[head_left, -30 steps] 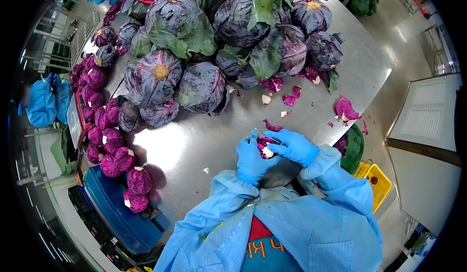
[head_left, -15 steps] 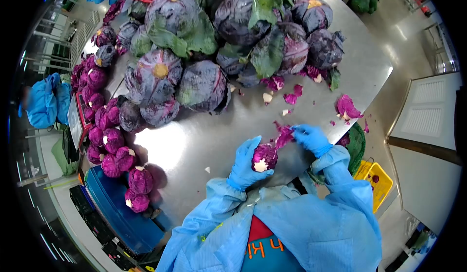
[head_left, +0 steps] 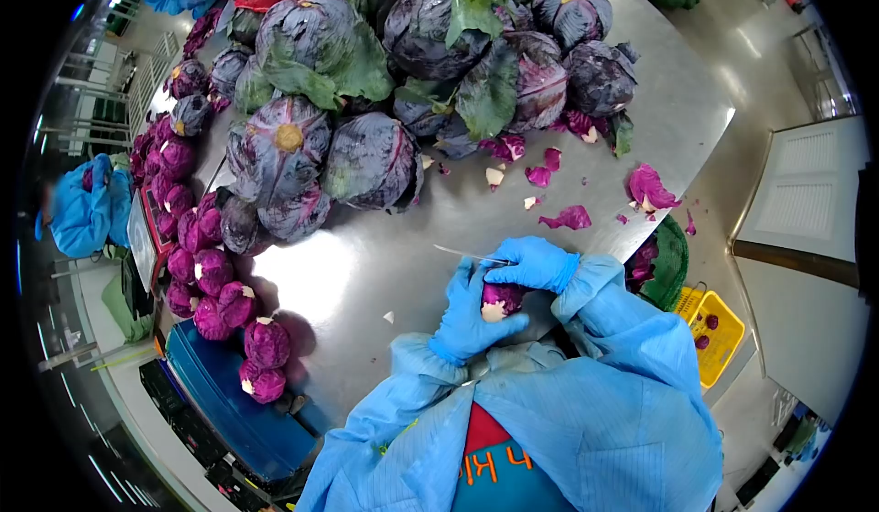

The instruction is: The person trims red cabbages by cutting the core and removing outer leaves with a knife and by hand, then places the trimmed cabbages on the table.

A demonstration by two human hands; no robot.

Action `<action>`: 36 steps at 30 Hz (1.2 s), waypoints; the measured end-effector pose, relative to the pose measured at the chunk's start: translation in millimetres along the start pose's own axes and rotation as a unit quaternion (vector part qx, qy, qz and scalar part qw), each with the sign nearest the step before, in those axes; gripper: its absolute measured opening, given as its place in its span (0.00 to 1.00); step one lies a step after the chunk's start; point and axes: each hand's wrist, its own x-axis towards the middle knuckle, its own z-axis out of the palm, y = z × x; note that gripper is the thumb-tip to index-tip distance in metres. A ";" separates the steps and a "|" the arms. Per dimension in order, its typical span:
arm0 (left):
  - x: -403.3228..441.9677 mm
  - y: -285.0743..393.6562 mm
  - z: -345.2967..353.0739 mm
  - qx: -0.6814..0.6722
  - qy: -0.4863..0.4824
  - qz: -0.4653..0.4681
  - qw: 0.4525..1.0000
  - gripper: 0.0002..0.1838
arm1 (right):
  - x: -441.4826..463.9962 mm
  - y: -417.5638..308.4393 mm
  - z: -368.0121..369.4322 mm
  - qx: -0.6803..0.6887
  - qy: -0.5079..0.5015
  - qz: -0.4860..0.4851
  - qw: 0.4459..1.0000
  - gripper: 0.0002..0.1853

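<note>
A small peeled red cabbage with a pale cut base sits in my blue-gloved left hand, whose fingers wrap its side and underside. Over its top, my gloved right hand grips a knife; the handle is hidden in the fingers and the thin blade points left. The blade lies close by my left fingertips, and I cannot tell if it touches the cabbage. On the steel table just beyond my hands rests a torn purple leaf.
Large untrimmed red cabbages are heaped across the far side. Peeled cabbages line the left, near a blue bin. Leaf scraps lie at the right. A green mesh container and yellow basket stand below the right edge.
My right hand has let go of a torn leaf, which now lies on the table. It has moved left to the cabbage, and a knife blade now shows in it.
</note>
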 end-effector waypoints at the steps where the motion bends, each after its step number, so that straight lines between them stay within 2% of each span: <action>1: -1.0 -1.3 7.0 0.012 0.012 -0.017 1.000 0.52 | 2.9 2.2 3.4 -0.037 -0.013 0.029 0.999 0.20; 2: 1.6 -1.9 12.8 -0.058 0.022 -0.077 0.995 0.48 | 2.9 7.6 16.5 -0.080 0.051 -0.042 0.995 0.18; 5: -5.5 8.5 15.1 -0.055 0.015 -0.188 0.980 0.49 | -3.9 5.8 34.9 -0.136 0.158 0.014 0.978 0.17; 6: -7.2 14.3 6.9 -0.049 -0.006 -0.214 0.976 0.52 | -6.7 11.3 40.8 -0.119 0.217 0.035 0.968 0.18; 9: -12.0 -12.8 -1.1 -0.139 -0.072 -0.188 0.970 0.56 | -22.3 24.4 51.1 -0.113 0.301 0.110 0.941 0.17; 10: -16.3 -22.5 -0.1 -0.270 -0.059 -0.184 0.943 0.55 | -29.7 28.2 53.5 -0.121 0.316 0.110 0.935 0.17; 13: -26.2 -21.8 -14.4 -0.291 -0.052 -0.123 0.947 0.54 | -50.1 42.8 56.5 -0.154 0.306 0.115 0.932 0.15; 14: -25.2 -20.1 -18.8 -0.344 -0.039 -0.114 0.931 0.54 | -56.8 52.3 58.1 -0.196 0.298 0.130 0.925 0.13; 17: -21.0 -19.0 -25.8 -0.443 0.028 -0.105 0.890 0.55 | -62.2 33.4 37.9 -0.180 0.344 0.187 0.903 0.12; 18: -16.8 -19.3 -28.4 -0.423 0.048 -0.086 0.901 0.56 | -56.1 20.5 27.3 -0.091 0.417 0.143 0.893 0.17; 21: -7.1 -13.4 -37.7 -0.354 0.084 -0.048 0.930 0.56 | -53.8 -13.9 3.4 0.069 0.390 0.060 0.916 0.27; 24: 0.8 -9.6 -43.4 -0.298 0.082 -0.018 0.951 0.57 | -46.9 -32.6 -3.8 0.114 0.359 -0.011 0.926 0.34; 25: 4.1 -8.8 -46.3 -0.272 0.080 -0.002 0.959 0.57 | -49.4 -47.1 -11.8 0.102 0.366 0.025 0.925 0.34; 27: 5.4 2.4 -55.5 -0.129 0.109 0.039 0.985 0.56 | -59.2 -80.7 -31.4 0.077 0.373 0.092 0.920 0.35; 28: 3.4 6.7 -57.7 -0.056 0.121 0.055 0.989 0.56 | -62.3 -90.7 -36.2 0.047 0.353 0.093 0.930 0.36; 31: 5.2 -3.9 -45.1 -0.269 0.068 0.010 0.961 0.55 | -48.3 -98.7 -26.3 0.009 0.280 -0.030 0.960 0.41; 34: 4.5 7.1 -54.9 -0.172 0.047 0.066 0.982 0.55 | -36.0 -69.6 -26.6 0.064 0.142 0.005 0.988 0.37; 35: 4.8 10.9 -56.6 -0.236 0.042 0.056 0.969 0.56 | -33.3 -56.8 -27.6 0.095 0.082 0.006 0.992 0.36; 36: 4.6 13.9 -57.6 -0.298 0.039 0.045 0.953 0.57 | -32.6 -50.8 -26.0 0.160 0.094 -0.023 0.982 0.28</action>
